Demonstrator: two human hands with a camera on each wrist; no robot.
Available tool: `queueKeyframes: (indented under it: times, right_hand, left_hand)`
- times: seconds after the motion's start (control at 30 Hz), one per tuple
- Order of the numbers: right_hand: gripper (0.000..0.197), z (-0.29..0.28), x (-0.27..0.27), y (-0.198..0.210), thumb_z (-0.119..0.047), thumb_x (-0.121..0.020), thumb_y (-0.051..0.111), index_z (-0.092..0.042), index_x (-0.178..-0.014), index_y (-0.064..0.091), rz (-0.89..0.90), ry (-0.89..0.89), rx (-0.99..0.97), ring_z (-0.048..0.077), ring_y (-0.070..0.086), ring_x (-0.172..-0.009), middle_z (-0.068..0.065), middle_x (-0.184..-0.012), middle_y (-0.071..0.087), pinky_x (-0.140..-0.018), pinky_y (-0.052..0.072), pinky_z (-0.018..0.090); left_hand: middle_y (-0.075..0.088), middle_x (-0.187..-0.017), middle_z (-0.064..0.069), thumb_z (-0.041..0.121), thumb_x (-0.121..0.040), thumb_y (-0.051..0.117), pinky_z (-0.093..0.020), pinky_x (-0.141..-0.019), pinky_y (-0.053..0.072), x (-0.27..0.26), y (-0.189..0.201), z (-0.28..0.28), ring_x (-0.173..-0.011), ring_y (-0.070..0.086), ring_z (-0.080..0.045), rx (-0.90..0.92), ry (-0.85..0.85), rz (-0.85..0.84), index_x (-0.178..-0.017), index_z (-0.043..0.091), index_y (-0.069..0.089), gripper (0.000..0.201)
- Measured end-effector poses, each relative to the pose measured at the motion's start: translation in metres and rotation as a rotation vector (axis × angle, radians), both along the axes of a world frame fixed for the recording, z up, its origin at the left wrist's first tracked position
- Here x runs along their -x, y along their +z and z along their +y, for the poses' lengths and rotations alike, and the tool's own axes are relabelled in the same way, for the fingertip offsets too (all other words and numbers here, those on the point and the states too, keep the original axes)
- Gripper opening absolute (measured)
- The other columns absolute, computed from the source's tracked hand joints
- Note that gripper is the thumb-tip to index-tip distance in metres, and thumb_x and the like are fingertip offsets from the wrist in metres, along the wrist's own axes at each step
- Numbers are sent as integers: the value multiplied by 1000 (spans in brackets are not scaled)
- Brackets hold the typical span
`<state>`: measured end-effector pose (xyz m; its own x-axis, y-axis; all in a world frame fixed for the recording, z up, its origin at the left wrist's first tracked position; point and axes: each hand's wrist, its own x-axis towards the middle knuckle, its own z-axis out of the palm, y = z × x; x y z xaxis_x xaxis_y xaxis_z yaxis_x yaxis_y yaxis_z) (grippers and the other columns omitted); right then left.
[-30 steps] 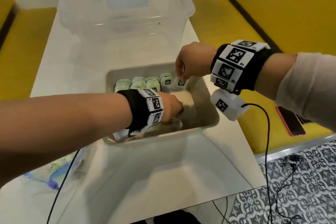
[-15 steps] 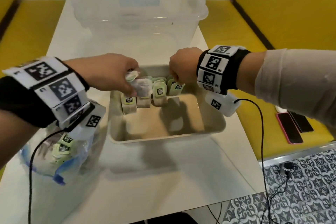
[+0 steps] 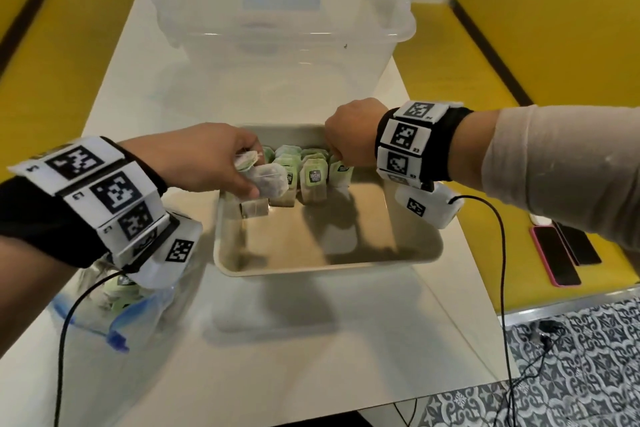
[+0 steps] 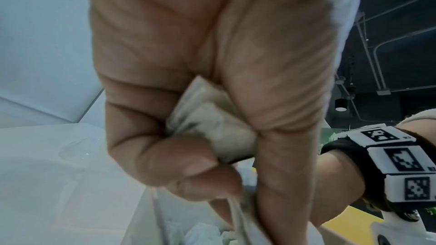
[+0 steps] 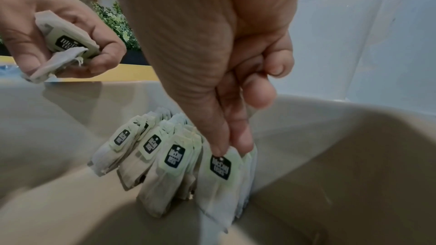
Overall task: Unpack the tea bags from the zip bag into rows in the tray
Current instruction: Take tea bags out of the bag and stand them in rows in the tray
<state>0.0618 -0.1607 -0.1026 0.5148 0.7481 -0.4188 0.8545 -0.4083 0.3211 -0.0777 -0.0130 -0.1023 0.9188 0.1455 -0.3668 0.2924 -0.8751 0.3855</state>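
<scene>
A beige tray point(image 3: 329, 265) sits mid-table with rows of green-tagged tea bags point(image 3: 313, 180) standing along its back wall. My left hand point(image 3: 254, 170) hovers over the tray's back left corner and grips a small bunch of tea bags point(image 3: 266, 180); the same bunch point(image 5: 68, 42) shows in the right wrist view. At the right end of the rows, my right hand point(image 3: 337, 163) reaches down. Its fingertips point(image 5: 219, 151) pinch the top of the rightmost tea bag point(image 5: 219, 174). The clear zip bag point(image 3: 152, 308), with a blue zip, lies at the front left under my left wrist and holds more tea bags.
A large clear plastic storage box point(image 3: 277, 28) stands right behind the tray. Yellow benches flank the white table; two phones point(image 3: 557, 253) lie on the right one. Wrist cables hang over the front table edge.
My left hand rose from the tray's front to its back left corner, carrying tea bags. The right hand stayed at the right end of the rows.
</scene>
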Motion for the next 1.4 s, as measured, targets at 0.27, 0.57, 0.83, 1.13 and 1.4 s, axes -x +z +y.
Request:
queueKeyframes:
  times: [0.27, 0.57, 0.83, 1.13, 1.4]
  right_hand:
    - [12, -8, -1, 26, -20, -83, 59, -19, -94, 64, 76, 42, -268, 20, 53, -75, -3, -85, 63, -63, 36, 25]
    - [24, -36, 18, 36, -11, -73, 69, -12, -96, 63, 230, 499, -690, 25, 59, -75, 8, -111, 59, -55, 40, 25]
    - [14, -37, 6, 55, -15, -86, 63, -18, -100, 67, 472, 72, -685, -6, 50, -53, -13, -75, 56, -57, 35, 6]
    - [12, -28, 2, 60, -6, -83, 66, -15, -90, 67, 602, -218, -686, 15, 65, -61, 8, -79, 72, -68, 58, 28]
    - [11, -28, -13, 40, -25, -77, 75, -20, -86, 72, 398, -199, -322, 7, 57, -56, -11, -65, 62, -56, 43, 19]
  left_hand:
    - [62, -79, 10, 26, -71, 79, -17, -52, 34, -3, 12, -4, -65, 52, -2, 175, 75, -82, -89, 28, 57, 29]
    - [58, -64, 12, 29, -61, 84, -16, -48, 39, -8, 24, -15, -55, 50, 0, 592, 176, -56, -92, 23, 60, 39]
    - [58, -78, 8, 43, -63, 76, -19, -52, 41, -12, 25, -21, -62, 50, -5, 598, 227, -200, -96, 22, 62, 41]
    - [65, -85, -1, 33, -67, 70, -13, -50, 41, -16, 34, -40, -66, 52, -7, 670, 109, -186, -100, 26, 69, 33]
    - [66, -100, 11, 13, -84, 65, -14, -48, 42, -15, 24, -30, -58, 53, 3, 652, 189, -188, -107, 24, 60, 26]
